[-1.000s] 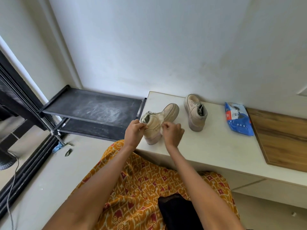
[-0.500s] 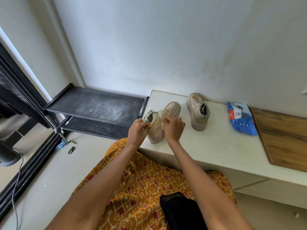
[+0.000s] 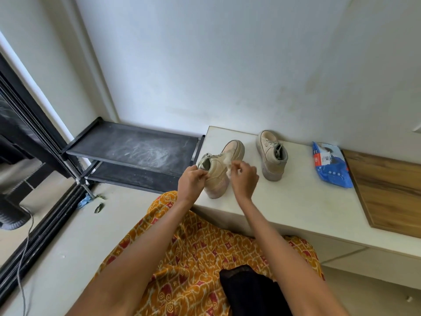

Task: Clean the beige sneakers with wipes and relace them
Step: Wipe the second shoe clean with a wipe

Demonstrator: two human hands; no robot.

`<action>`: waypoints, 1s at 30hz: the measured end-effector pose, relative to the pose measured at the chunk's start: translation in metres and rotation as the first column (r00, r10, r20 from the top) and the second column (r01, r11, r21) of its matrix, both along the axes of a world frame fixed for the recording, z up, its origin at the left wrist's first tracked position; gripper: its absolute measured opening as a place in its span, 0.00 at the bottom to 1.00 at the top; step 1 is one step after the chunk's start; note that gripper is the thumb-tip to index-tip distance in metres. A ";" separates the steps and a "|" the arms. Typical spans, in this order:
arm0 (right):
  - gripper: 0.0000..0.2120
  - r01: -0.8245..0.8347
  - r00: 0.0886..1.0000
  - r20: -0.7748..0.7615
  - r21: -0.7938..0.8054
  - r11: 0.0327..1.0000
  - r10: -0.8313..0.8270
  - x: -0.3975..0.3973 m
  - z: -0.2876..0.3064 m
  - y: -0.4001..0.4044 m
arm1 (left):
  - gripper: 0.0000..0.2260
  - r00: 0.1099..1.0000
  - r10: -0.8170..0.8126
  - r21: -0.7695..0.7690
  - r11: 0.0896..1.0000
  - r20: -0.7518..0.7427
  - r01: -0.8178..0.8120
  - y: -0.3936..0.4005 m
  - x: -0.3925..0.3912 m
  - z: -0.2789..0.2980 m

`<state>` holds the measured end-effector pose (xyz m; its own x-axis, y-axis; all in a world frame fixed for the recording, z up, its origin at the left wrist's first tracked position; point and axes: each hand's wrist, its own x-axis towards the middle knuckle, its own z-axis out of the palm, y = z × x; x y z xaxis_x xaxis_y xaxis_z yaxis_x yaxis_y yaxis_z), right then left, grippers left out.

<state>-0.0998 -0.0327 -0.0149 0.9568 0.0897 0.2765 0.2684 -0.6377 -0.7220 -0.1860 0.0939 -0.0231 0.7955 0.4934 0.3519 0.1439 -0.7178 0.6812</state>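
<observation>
Left hand (image 3: 191, 181) pinches the near sneaker (image 3: 218, 167) at its collar, steadying it (right hand (image 3: 243, 179), at 3 o'clock, grips a wipe (image 3: 228, 164)).

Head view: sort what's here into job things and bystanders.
Job:
near sneaker, steadied at the heel by the left hand
white wipe, pinched in the right hand against its side
far sneaker, standing alone
blue wipes pack

Lying about:
black shoe rack
wooden board
grey cable on the floor
</observation>
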 end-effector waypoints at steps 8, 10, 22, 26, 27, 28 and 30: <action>0.14 -0.171 0.975 -0.170 -0.178 0.969 0.141 0.008 0.000 0.009 | 0.03 1.000 -0.003 0.074 0.997 0.016 0.002 -0.010 0.002 -0.001; 0.12 -0.227 0.974 -0.063 -0.184 0.956 0.219 -0.008 -0.003 0.008 | 0.03 1.000 -0.009 0.092 0.996 0.020 0.007 -0.007 0.002 -0.003; 0.10 -0.114 0.993 -0.063 -0.306 0.945 0.099 0.016 0.011 0.031 | 0.03 0.999 -0.029 0.105 0.994 0.029 0.026 -0.005 0.000 -0.006; 0.11 -0.192 0.955 0.154 -0.331 0.924 0.254 -0.015 0.001 0.014 | 0.11 0.996 -0.088 0.276 0.958 0.012 0.082 -0.003 -0.008 -0.015; 0.11 -0.177 0.953 0.172 -0.346 0.921 0.248 -0.014 0.001 0.008 | 0.15 0.991 -0.137 0.335 0.933 -0.004 0.131 -0.004 -0.009 -0.017; 0.11 -0.150 0.964 0.157 -0.350 0.925 0.215 -0.009 0.002 0.004 | 0.18 0.982 -0.187 0.380 0.907 -0.026 0.183 -0.008 -0.011 -0.017; 0.11 -0.091 0.989 0.075 -0.363 0.928 0.126 0.006 0.004 0.000 | 0.21 0.967 -0.253 0.425 0.871 -0.040 0.246 -0.018 -0.011 -0.017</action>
<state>-0.0940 -0.0325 -0.0113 0.9065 0.3010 0.2961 0.4065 -0.8117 -0.4195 -0.1968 0.0761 -0.0402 0.8646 0.0803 0.4961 -0.0868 -0.9484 0.3049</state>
